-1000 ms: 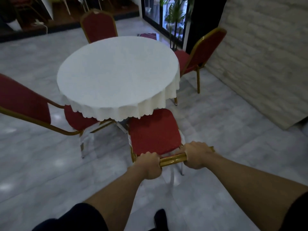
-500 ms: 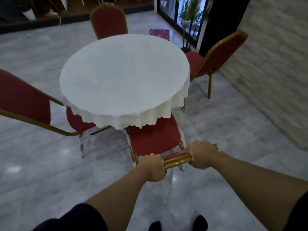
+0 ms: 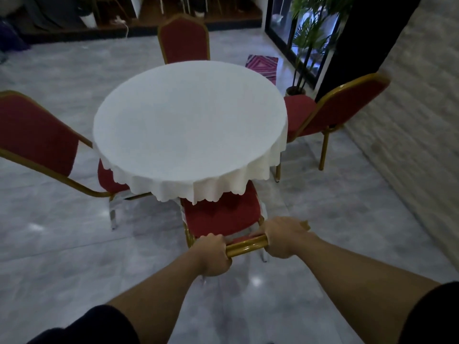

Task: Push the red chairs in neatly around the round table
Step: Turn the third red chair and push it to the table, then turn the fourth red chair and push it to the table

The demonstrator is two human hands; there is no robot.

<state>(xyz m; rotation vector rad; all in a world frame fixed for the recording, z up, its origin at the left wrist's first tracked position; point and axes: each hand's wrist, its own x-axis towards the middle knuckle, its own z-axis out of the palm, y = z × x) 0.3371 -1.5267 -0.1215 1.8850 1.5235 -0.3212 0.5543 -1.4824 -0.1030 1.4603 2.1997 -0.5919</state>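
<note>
Left hand (image 3: pixel 215 254) and right hand (image 3: pixel 285 237) both wrapped tight around gold top rail (image 3: pixel 246 245) of near chair (image 3: pixel 221 217); short stretch of bare rail between the fists. Arms extended forward, palms down.

Step in hand, by judgement: pushing in near chair. Front of red seat already under scalloped hem of white cloth (image 3: pixel 206 192); rear of seat in the open, so chair only partly tucked. Next move likely calls for a straight, even push from both hands along the line toward table centre, avoiding a skew; stop once backrest stands near the cloth edge. Risk: seat or frame dragging the hanging cloth.

Near chair directly ahead of and below the hands, between person and round tabletop (image 3: pixel 188 120).

Outward: left chair (image 3: pixel 37 137) standing out from the table, back angled, seat partly under the cloth — looks in need of pushing. Right chair (image 3: pixel 332 110) turned at an angle, seat mostly clear of the tabletop — likewise. Far chair (image 3: pixel 183 38) close behind the tabletop, seat hidden, appears tucked. Grey tiled floor (image 3: pixel 74 256) all round.
</note>
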